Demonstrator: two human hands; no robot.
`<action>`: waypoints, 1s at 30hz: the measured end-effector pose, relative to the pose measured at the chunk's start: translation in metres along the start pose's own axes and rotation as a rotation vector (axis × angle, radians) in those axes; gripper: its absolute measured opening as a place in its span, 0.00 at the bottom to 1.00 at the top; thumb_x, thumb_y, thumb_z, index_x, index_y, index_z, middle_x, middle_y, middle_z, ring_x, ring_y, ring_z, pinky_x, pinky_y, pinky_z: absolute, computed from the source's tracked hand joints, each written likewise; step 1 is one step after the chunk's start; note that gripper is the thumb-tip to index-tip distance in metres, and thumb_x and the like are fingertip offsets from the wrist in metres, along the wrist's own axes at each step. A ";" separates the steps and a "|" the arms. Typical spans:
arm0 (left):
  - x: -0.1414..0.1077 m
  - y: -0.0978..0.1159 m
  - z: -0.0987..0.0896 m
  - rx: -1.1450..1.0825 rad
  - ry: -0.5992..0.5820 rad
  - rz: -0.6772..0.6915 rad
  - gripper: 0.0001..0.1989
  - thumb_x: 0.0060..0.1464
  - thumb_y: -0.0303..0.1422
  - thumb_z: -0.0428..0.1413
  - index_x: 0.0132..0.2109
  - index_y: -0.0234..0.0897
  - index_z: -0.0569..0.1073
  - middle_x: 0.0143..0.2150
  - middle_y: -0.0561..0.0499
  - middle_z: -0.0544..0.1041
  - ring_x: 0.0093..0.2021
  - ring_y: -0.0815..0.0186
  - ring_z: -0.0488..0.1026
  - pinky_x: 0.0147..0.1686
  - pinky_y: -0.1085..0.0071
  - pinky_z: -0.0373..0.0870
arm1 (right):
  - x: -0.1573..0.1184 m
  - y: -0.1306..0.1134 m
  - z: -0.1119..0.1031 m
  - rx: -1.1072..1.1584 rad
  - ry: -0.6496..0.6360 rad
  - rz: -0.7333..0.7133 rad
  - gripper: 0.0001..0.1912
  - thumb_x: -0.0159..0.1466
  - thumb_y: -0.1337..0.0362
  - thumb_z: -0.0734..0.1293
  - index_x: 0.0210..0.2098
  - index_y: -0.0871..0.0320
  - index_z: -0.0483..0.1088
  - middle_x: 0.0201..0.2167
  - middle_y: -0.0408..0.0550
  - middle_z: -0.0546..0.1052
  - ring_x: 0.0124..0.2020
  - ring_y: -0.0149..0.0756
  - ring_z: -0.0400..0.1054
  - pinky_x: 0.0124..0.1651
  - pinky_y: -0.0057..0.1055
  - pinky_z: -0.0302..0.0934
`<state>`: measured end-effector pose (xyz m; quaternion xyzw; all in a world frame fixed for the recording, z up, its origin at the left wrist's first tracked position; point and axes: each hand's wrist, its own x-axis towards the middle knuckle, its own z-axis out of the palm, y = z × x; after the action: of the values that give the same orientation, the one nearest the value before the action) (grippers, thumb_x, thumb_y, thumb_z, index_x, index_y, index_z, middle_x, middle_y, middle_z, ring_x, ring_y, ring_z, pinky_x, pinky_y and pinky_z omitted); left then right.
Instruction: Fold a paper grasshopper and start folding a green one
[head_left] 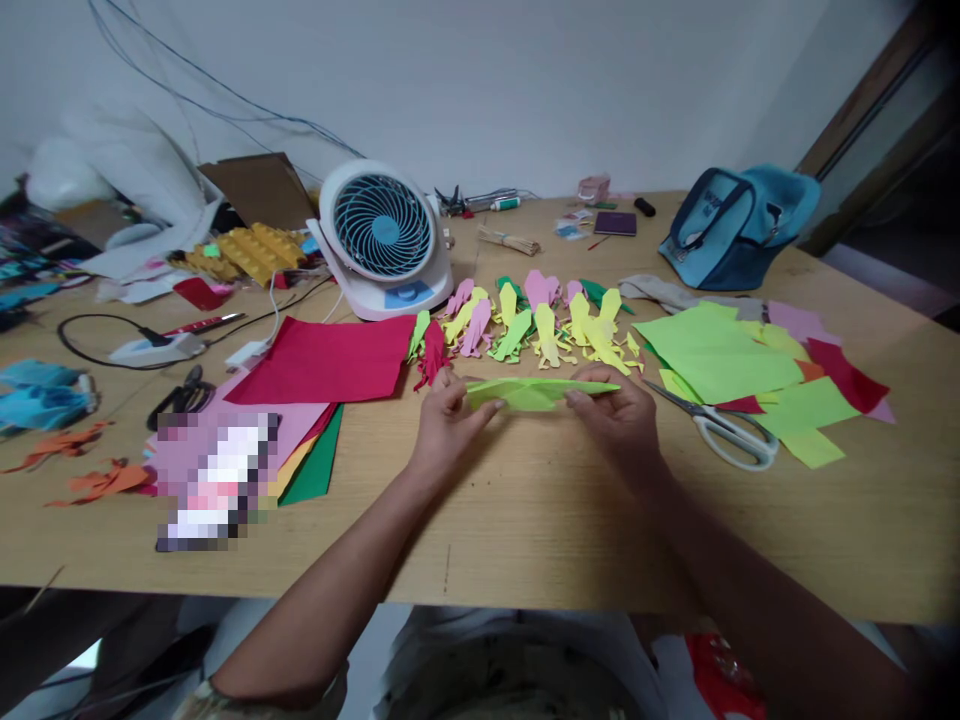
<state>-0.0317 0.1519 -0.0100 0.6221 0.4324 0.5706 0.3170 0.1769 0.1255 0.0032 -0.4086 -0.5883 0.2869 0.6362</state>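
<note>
A lime-green sheet (529,394), thin like felt or paper and apparently folded, is stretched between my two hands just above the table. My left hand (454,415) pinches its left end, thumb on the near side. Its right end is held by my right hand (619,410), with the thumb along the near edge. Right behind the sheet lie several cut-out shapes with fringed ends, such as a yellow cut-out (547,335) and a pink cut-out (475,328). White-handled scissors (735,440) rest to the right of my right hand.
Lime-green sheets (720,350) overlap at the right. A red sheet (322,360) lies at the left, near a blurred-out phone-like object (221,480). Behind stand a white fan (384,230) and a blue bag (739,225). A power strip (157,348) with cords sits at the left.
</note>
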 end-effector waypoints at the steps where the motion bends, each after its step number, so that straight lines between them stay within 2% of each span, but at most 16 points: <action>1: -0.001 0.002 0.000 0.032 0.001 0.052 0.08 0.42 0.35 0.71 0.31 0.40 0.81 0.30 0.52 0.66 0.35 0.64 0.63 0.38 0.69 0.61 | 0.000 -0.001 0.001 0.016 0.008 -0.010 0.06 0.60 0.60 0.71 0.30 0.53 0.70 0.29 0.45 0.72 0.33 0.36 0.68 0.37 0.33 0.66; 4: -0.006 0.007 0.001 0.008 -0.104 0.108 0.07 0.47 0.35 0.69 0.29 0.39 0.80 0.33 0.50 0.69 0.38 0.63 0.66 0.40 0.69 0.63 | -0.001 -0.005 0.002 0.056 0.011 -0.040 0.07 0.60 0.59 0.71 0.29 0.53 0.70 0.28 0.45 0.72 0.33 0.37 0.69 0.38 0.34 0.67; 6: -0.008 0.008 0.003 -0.062 -0.214 0.043 0.09 0.49 0.37 0.67 0.28 0.37 0.78 0.31 0.51 0.71 0.35 0.65 0.68 0.38 0.70 0.64 | -0.002 -0.006 0.002 0.069 0.004 -0.020 0.07 0.60 0.58 0.71 0.29 0.53 0.71 0.29 0.46 0.73 0.34 0.38 0.70 0.39 0.35 0.68; 8: -0.010 0.008 0.005 -0.153 -0.270 -0.086 0.11 0.50 0.39 0.67 0.30 0.36 0.78 0.31 0.50 0.74 0.33 0.66 0.70 0.36 0.70 0.66 | -0.003 -0.005 0.002 0.098 -0.014 0.035 0.07 0.60 0.57 0.71 0.32 0.53 0.72 0.32 0.47 0.75 0.36 0.39 0.71 0.41 0.37 0.68; 11: -0.011 0.009 0.008 -0.295 -0.211 -0.259 0.18 0.45 0.43 0.69 0.39 0.36 0.80 0.37 0.48 0.80 0.37 0.62 0.75 0.39 0.69 0.72 | -0.005 0.001 0.002 0.167 -0.121 0.132 0.10 0.59 0.57 0.73 0.38 0.53 0.73 0.34 0.46 0.77 0.36 0.38 0.71 0.42 0.36 0.68; 15: -0.008 0.010 0.010 -0.408 -0.081 -0.300 0.26 0.40 0.43 0.72 0.45 0.36 0.79 0.43 0.46 0.82 0.41 0.61 0.77 0.41 0.69 0.75 | -0.008 0.006 0.006 0.179 -0.279 0.188 0.14 0.59 0.60 0.73 0.44 0.53 0.73 0.37 0.47 0.78 0.36 0.34 0.71 0.41 0.33 0.67; 19: -0.010 0.009 0.012 -0.434 -0.075 -0.318 0.25 0.41 0.42 0.71 0.44 0.34 0.79 0.42 0.46 0.82 0.37 0.63 0.77 0.38 0.71 0.75 | -0.015 0.009 0.014 0.106 -0.400 0.257 0.09 0.59 0.59 0.72 0.36 0.55 0.72 0.30 0.43 0.76 0.31 0.32 0.69 0.35 0.30 0.65; 22: -0.012 0.007 0.013 -0.431 -0.088 -0.343 0.23 0.41 0.41 0.71 0.42 0.33 0.79 0.39 0.46 0.82 0.34 0.64 0.76 0.35 0.72 0.74 | -0.019 0.012 0.018 0.060 -0.417 0.275 0.11 0.60 0.56 0.71 0.29 0.56 0.69 0.25 0.41 0.73 0.27 0.31 0.67 0.31 0.28 0.63; 30: -0.011 0.004 0.013 -0.388 -0.084 -0.367 0.23 0.39 0.42 0.71 0.39 0.31 0.78 0.36 0.47 0.81 0.32 0.66 0.74 0.35 0.70 0.73 | -0.019 0.019 0.017 0.083 -0.375 0.322 0.12 0.62 0.53 0.69 0.30 0.54 0.68 0.25 0.41 0.72 0.27 0.32 0.66 0.28 0.28 0.62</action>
<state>-0.0184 0.1414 -0.0135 0.4839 0.4071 0.5494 0.5461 0.1596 0.1216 -0.0231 -0.4101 -0.6111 0.4792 0.4782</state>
